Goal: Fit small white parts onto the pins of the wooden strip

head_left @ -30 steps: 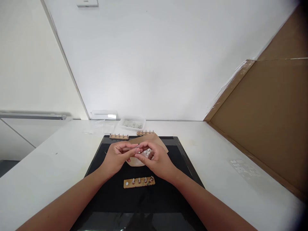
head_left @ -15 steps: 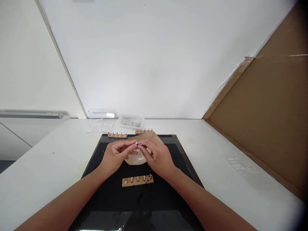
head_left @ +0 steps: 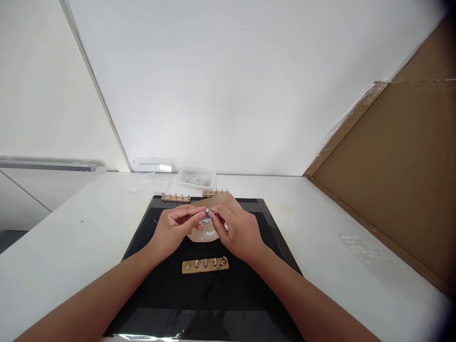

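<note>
My left hand [head_left: 173, 230] and my right hand [head_left: 240, 232] meet above a tan sheet [head_left: 231, 203], thumbs and fingertips pinched. Between them is a small shiny piece [head_left: 207, 212], partly hidden by the fingers and too small to name. Several small pale bits [head_left: 210, 233] lie on the sheet beneath. Nearer to me, a wooden strip [head_left: 200, 271] rests on the black board [head_left: 178, 299]. It carries a row of small metal pegs, with a round silvery spot at its left end.
Two more pegged strips, a left one [head_left: 176, 199] and a right one [head_left: 215, 193], lie at the board's far edge. Behind them stands a clear plastic box [head_left: 195, 179] with small contents. A cardboard panel [head_left: 384, 180] rises on the right of the white table [head_left: 320, 228].
The small piece has turned between my fingertips and now shows a greenish glint. Both hands stay pinched above the tan sheet. The whole view has shifted slightly.
</note>
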Available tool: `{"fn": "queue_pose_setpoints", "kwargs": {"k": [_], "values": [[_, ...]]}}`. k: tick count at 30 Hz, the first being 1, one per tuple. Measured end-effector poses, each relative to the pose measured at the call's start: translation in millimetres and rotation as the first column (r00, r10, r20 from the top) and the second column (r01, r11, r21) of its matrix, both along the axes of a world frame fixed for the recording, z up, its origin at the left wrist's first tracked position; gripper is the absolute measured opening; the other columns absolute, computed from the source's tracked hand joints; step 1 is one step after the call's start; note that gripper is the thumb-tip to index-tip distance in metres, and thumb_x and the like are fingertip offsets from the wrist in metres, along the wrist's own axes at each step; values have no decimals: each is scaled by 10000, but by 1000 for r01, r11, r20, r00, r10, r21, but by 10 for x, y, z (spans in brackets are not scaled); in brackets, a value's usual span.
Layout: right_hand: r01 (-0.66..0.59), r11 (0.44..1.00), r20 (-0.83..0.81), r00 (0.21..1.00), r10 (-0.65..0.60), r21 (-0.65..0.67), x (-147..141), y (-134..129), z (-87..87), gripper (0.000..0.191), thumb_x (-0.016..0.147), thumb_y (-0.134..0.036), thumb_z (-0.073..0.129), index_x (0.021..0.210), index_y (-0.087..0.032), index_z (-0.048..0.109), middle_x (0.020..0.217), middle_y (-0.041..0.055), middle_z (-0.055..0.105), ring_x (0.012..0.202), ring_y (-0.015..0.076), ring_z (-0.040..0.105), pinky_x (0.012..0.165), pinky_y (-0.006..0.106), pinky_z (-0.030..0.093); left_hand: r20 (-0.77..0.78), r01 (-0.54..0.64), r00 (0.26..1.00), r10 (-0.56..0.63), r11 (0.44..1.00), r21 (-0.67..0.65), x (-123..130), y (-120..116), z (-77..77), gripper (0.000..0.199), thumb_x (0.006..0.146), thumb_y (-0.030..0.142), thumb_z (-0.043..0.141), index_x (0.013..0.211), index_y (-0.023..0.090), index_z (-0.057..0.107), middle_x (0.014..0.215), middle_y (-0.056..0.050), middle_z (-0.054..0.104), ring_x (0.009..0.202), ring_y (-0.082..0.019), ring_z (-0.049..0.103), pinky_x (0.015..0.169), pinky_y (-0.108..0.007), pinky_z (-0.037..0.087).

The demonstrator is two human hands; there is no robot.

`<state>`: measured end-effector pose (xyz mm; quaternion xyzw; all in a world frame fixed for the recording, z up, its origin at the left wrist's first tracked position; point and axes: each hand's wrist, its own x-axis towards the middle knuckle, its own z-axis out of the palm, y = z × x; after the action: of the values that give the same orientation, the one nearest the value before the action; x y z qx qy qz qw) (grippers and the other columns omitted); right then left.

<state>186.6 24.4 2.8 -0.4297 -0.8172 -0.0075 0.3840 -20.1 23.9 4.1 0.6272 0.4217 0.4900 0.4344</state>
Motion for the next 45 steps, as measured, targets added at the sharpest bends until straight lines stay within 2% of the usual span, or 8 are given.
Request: {"fn": "queue_pose_setpoints", "kwargs": {"k": [9,17,23,27,30,33,40,45], "values": [[3,998,81,997,-8,68,-20,-12,-4,270,1084,-323,475,900,-227,647,747,40,676,627,179,558,601,338,318,51,93,994,-93,996,3,11,-5,-54,253,905,401,790,1111,267,854,1038,-72,777,717,-158,730,534,-232,523],[-14,992,146,989,-4,127,-2,-17,11,265,1085,-299,484,900,-223,658,761,36,681,661,179,569,625,339,305,120,127,986,-118,989,-72,16,-18,-41,258,895,429,798,1036,225,871,1046,-100,791,780,-190,737,523,-226,503],[-50,968,152,988,12,246,28,-25,76,211,1066,-258,542,921,-214,689,770,4,671,660,156,524,632,328,307,233,191,961,-150,967,-168,22,-29,-4,279,879,449,818,948,184,868,1063,-110,776,841,-191,726,542,-204,475],[-63,954,177,984,10,293,35,-22,93,191,1054,-248,570,912,-204,690,769,1,668,658,153,498,635,332,299,261,197,957,-128,945,-261,28,-42,50,306,857,474,838,878,170,856,991,-100,774,847,-183,717,557,-192,456],[-70,949,202,979,7,306,43,-7,76,207,1056,-248,573,889,-199,684,751,2,655,667,152,504,637,336,287,287,194,953,-91,916,-351,32,-37,57,331,809,473,883,940,170,863,896,-91,769,821,-166,708,565,-182,445],[-78,944,234,972,0,322,57,14,64,229,1062,-247,567,868,-198,679,742,2,644,661,149,494,641,337,277,323,202,944,-67,892,-405,30,-21,34,353,762,453,924,967,172,864,886,-87,766,806,-152,702,558,-176,431],[-73,929,270,962,-30,362,74,29,90,256,1072,-250,555,850,-209,676,699,-12,598,627,146,429,644,331,270,353,210,935,-45,871,-445,18,-6,8,365,740,409,947,1006,177,854,1016,-104,773,789,-126,698,533,-157,408],[-75,929,261,965,-24,363,84,26,100,206,1061,-238,570,911,-213,709,728,-9,637,642,146,447,650,325,276,354,197,935,-37,882,-428,23,-8,26,354,731,402,953,990,183,851,968,-88,779,758,-123,702,520,-159,401]]}}
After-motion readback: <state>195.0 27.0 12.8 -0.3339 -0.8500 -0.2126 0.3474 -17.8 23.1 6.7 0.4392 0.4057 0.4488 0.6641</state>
